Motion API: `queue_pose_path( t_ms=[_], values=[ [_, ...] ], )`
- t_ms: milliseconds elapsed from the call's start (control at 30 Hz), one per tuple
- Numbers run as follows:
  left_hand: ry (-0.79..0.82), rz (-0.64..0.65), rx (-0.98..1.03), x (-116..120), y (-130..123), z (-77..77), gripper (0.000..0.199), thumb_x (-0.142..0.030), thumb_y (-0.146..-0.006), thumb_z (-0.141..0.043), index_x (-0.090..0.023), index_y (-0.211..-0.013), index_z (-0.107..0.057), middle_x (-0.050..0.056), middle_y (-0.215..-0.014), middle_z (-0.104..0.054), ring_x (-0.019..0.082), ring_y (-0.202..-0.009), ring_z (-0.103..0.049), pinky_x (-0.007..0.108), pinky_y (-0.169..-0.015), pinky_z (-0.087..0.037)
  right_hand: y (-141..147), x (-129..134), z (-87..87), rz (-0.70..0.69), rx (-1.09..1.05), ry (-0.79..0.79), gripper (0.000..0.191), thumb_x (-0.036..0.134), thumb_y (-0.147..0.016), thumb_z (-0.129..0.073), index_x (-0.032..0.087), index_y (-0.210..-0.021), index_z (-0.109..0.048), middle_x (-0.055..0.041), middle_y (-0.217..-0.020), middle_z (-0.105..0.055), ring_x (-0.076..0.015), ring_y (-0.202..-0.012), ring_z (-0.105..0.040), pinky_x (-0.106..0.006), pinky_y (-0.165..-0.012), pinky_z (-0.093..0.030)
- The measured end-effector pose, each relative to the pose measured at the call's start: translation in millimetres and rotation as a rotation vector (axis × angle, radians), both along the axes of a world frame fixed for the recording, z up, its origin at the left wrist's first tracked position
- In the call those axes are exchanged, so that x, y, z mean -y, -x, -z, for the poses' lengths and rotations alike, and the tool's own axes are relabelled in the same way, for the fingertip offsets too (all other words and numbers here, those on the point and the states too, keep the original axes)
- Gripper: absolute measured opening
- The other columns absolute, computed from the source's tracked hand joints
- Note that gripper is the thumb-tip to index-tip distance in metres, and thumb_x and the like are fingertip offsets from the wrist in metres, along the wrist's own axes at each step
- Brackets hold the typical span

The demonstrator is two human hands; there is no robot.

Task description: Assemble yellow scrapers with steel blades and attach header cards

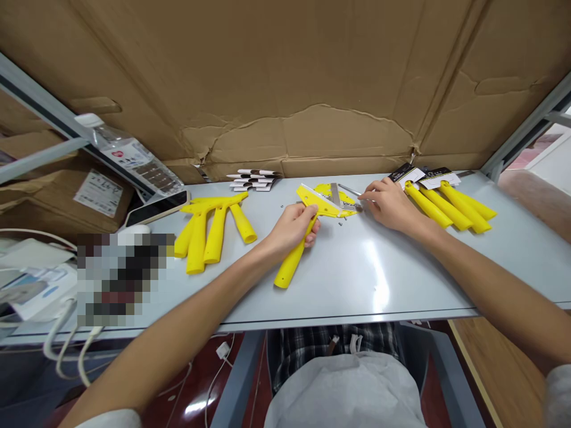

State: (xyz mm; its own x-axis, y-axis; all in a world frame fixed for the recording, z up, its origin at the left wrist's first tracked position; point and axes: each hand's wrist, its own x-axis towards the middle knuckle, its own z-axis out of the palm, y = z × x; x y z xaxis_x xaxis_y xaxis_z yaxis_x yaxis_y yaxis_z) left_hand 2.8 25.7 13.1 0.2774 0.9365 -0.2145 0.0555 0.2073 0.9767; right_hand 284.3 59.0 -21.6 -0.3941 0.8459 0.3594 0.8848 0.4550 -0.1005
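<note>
1. Gripping a yellow scraper (pixel 293 260) in curled fingers of the left hand (pixel 298 227), pointing its handle below them.
2. Pinching a slim metal rod (pixel 349 189) in fingertips of the right hand (pixel 389 203), near loose screws (pixel 341 223).

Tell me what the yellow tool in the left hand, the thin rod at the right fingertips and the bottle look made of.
Yellow tool: body probably molded plastic, satin finish; even color, soft highlights.
Thin rod: perhaps metal, slightly shiny; silvery gray, too small to confirm.
Bottle: likely clear, glossy plastic; see-through, with reflections.
</note>
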Motion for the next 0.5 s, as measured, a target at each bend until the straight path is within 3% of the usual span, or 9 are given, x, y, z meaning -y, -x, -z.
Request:
queue_pose_path(
  t_ms=[300, 500],
  values=[
    [-0.02, 0.035, -0.014, 1.8, 1.5, -0.7, 0.034, -0.032, -0.104, -0.061, -0.02, -0.074, -0.051, 0.001, -0.065, -0.058, 0.009, -0.042, -0.044, 0.023, -0.041, -0.038, -5.7, -3.3, 1.8, -0.018, 0.058, 0.04, 0.041, 0.024, -0.105, -0.049, 0.026, -0.123, -0.086, -0.0162, -0.123, -0.073, -0.0321, -0.107, -0.05, -0.043, -0.084, -0.029],
    [-0.04, 0.082, -0.074, 2.7, 3.0, -1.2, 0.034, -0.033, -0.107, -0.056, -0.021, -0.075, -0.05, -0.001, -0.059, -0.055, 0.008, -0.042, -0.044, 0.022, -0.043, -0.038, -3.1, -2.8, -0.1, -0.014, 0.081, 0.061, 0.039, 0.025, -0.107, -0.049, 0.029, -0.112, -0.087, -0.0146, -0.123, -0.072, -0.0307, -0.107, -0.05, -0.045, -0.087, -0.027]
  ],
)
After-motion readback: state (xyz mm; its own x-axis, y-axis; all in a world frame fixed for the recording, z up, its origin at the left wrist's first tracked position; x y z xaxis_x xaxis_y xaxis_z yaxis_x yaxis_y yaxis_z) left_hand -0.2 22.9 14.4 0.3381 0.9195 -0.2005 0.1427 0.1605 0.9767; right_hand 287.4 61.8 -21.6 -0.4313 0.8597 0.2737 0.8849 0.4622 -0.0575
